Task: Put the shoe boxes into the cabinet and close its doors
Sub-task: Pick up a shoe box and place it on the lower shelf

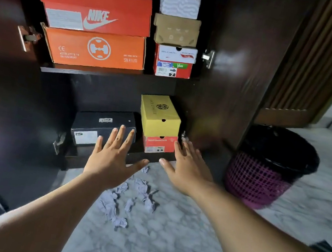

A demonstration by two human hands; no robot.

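Below open cabinet (111, 77): marble floor (164, 235), crumpled paper (127, 194).

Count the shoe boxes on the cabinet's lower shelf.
3: a black box on the left, and a yellow box stacked on a red box on the right. Others may be hidden.

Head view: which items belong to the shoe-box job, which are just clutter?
Job: black box, yellow box, red box, right cabinet door, both open hands (left, right).
Clutter: crumpled paper, pink bin.

2 open hands (111, 156) nr cabinet (235, 71)
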